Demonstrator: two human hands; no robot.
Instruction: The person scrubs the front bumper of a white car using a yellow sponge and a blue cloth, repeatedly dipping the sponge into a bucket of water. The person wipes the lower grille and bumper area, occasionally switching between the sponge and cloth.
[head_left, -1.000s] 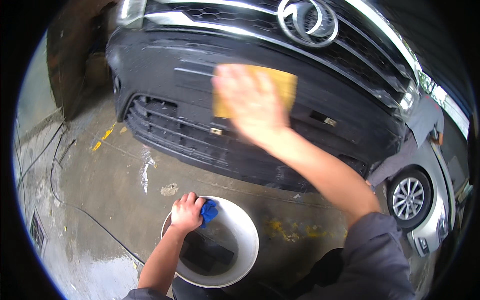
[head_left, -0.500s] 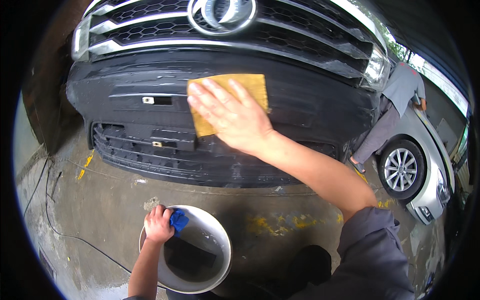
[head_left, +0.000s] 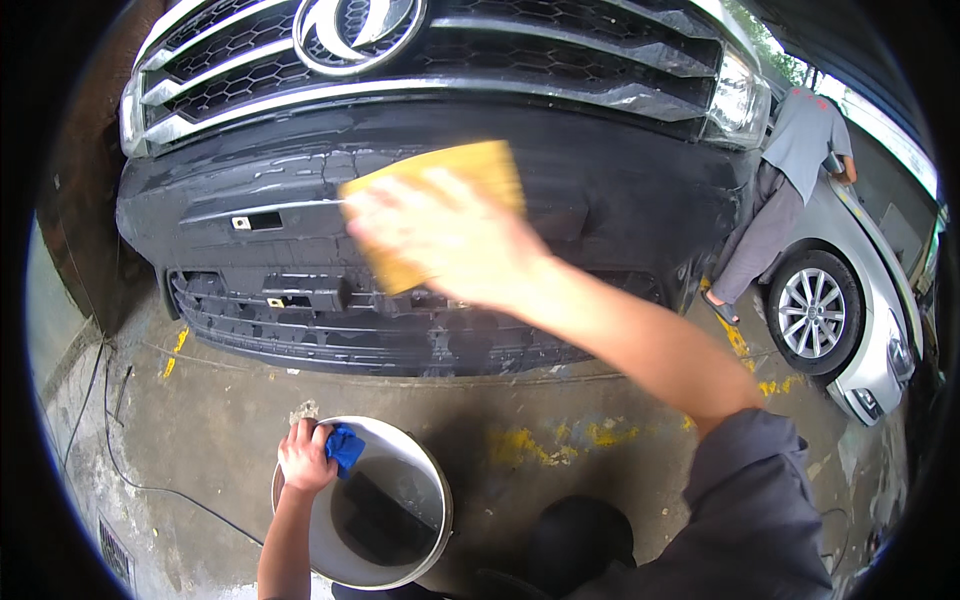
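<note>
My right hand (head_left: pixel 450 235) is stretched over a yellow cloth (head_left: pixel 480 165) at the middle of the wet black front bumper (head_left: pixel 640 200). The hand is blurred; its fingers lie along the cloth, and the thumb cannot be made out. My left hand (head_left: pixel 306 456) is closed at the left rim of a white bucket (head_left: pixel 440 500), with a crumpled blue cloth (head_left: pixel 344 450) sticking out of it over the inside. Grey liquid (head_left: pixel 410 480) stands in the bucket, and a dark rectangular patch shows there, which may be a reflection.
Above the bumper sit the car's chrome grille (head_left: pixel 560 75) and round emblem (head_left: pixel 360 30). At the right, a person (head_left: pixel 800 150) in grey bends over a silver car (head_left: pixel 870 340). A dark cable (head_left: pixel 190 500) runs across the concrete floor (head_left: pixel 200 420) left of the bucket.
The view has turned, so the bumper and grille appear farther left. My right hand and the yellow cloth have shifted slightly across the bumper, the cloth now more tilted. My left hand stays at the bucket.
</note>
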